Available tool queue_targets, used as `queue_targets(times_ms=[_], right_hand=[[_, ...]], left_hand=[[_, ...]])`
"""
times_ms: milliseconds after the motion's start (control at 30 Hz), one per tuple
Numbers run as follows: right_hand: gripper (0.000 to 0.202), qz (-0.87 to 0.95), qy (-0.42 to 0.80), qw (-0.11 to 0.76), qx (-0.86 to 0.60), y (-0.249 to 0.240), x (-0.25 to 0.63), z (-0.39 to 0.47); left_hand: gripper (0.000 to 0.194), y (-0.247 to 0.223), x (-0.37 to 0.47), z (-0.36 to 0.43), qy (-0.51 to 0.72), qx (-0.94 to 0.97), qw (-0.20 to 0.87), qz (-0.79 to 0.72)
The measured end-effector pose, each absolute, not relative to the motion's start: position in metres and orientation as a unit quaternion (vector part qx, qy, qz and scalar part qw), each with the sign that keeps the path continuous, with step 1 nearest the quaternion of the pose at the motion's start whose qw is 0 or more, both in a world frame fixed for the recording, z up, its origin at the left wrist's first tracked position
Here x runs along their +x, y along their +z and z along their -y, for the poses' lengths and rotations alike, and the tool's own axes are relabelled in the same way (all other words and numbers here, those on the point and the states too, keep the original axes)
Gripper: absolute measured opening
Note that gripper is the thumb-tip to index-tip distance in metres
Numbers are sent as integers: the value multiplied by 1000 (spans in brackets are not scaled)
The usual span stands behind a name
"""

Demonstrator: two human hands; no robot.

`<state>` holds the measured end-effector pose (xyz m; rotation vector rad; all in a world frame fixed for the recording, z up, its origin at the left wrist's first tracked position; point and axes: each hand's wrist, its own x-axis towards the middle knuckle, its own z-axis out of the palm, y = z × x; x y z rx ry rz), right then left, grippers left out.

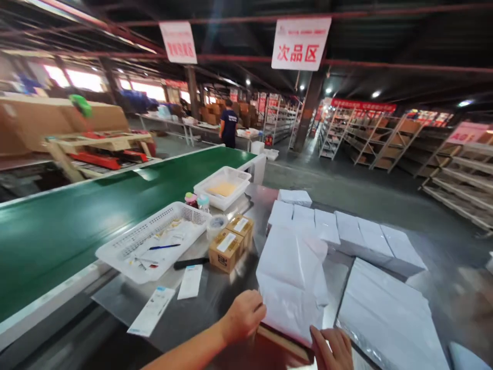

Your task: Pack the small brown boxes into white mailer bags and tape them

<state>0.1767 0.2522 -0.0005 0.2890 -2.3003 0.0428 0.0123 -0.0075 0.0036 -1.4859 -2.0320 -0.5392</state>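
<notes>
A large white plastic bag (288, 272) lies at the table's near middle, with a brown cardboard piece (283, 344) showing at its near edge. My left hand (244, 314) is closed at the bag's left near corner, fingertips pinching its edge. On the right near corner, my right hand (333, 349) pinches the edge between thumb and fingers. Two small brown boxes (227, 249) with white labels stand left of the bag. Flat white bags (393, 313) lie to the right, and several white packs (346, 234) are lined up behind.
A white basket (154, 231) holds small items and a blue pen. Beside it are labels (151, 311), a black tool (191, 263) and tape (216, 223). A second basket (222, 187) stands by the green conveyor (154, 180). A person (228, 123) stands far behind.
</notes>
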Motion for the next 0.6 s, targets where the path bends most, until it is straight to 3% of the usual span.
queue_targets(times_ms=[233,467,600], right_hand=[[28,912,71,398,61,9,194,-216],[24,922,136,343,120,29,197,-211],[12,911,141,360,144,28,203,-207]], left_hand=[[28,10,30,23,-255,-542,285,748],[28,10,36,33,-361,-527,77,765],[22,7,39,41,-401,-535,35,742]])
